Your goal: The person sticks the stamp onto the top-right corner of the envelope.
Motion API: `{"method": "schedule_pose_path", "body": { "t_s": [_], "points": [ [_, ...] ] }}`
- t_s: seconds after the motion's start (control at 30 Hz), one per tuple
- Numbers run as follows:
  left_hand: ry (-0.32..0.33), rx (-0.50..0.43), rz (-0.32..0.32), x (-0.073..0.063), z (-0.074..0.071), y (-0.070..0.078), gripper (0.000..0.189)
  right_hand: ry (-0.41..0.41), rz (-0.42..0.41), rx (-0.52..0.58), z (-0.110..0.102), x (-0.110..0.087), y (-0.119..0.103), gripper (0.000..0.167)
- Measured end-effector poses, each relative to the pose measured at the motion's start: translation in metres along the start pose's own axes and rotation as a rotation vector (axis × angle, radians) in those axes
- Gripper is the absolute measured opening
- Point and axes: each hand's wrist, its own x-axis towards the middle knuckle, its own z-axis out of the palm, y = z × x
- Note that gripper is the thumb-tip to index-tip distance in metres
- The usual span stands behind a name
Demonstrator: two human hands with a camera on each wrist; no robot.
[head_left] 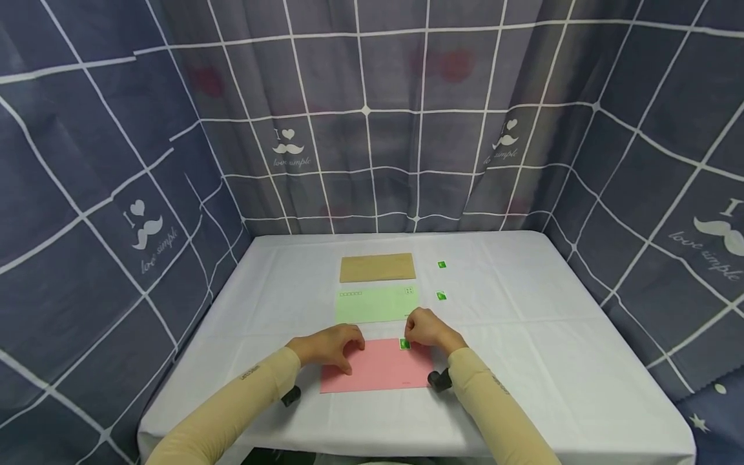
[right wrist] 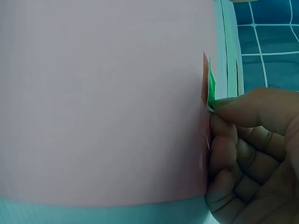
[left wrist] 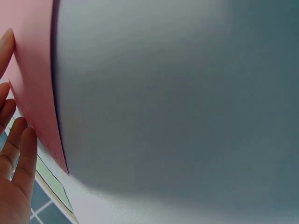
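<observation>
A pink envelope (head_left: 378,371) lies flat on the white-covered table, nearest the person. On its upper left part rests my left hand (head_left: 330,345), thumb and fingers spread apart; in the left wrist view the fingers (left wrist: 27,154) look fairly straight along the envelope's edge. My right hand (head_left: 429,329) pinches a small green stamp (head_left: 405,344) with a pale border at the envelope's upper right corner. The right wrist view shows the stamp (right wrist: 211,88) standing tilted off the paper, its lower end between thumb and forefinger, the other fingers curled against the envelope.
Beyond the pink envelope lie a light green envelope (head_left: 376,305) and a brown envelope (head_left: 378,267), in a column. To their right sit two more green stamps, one nearer (head_left: 441,296) and one farther (head_left: 442,265). Dark checked curtains (head_left: 395,148) enclose the table (head_left: 540,349).
</observation>
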Motion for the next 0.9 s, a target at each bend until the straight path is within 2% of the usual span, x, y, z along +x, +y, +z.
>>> {"method": "schedule_pose_path", "body": {
  "t_s": [0.17,0.43,0.9],
  "points": [
    [0.006,0.017,0.009,0.0012,-0.0019,0.0000,0.047,0.015,-0.004,-0.019,-0.0024,-0.0003,-0.0005,0.019],
    [0.003,0.023,0.010,0.0033,-0.0072,0.0002,0.046,0.024,0.048,-0.007,-0.0050,0.0005,-0.0053,0.016],
    [-0.002,0.012,-0.002,0.0018,0.0007,-0.0035,0.046,0.050,0.032,0.013,0.0037,-0.0021,-0.0005,0.015]
  ]
}}
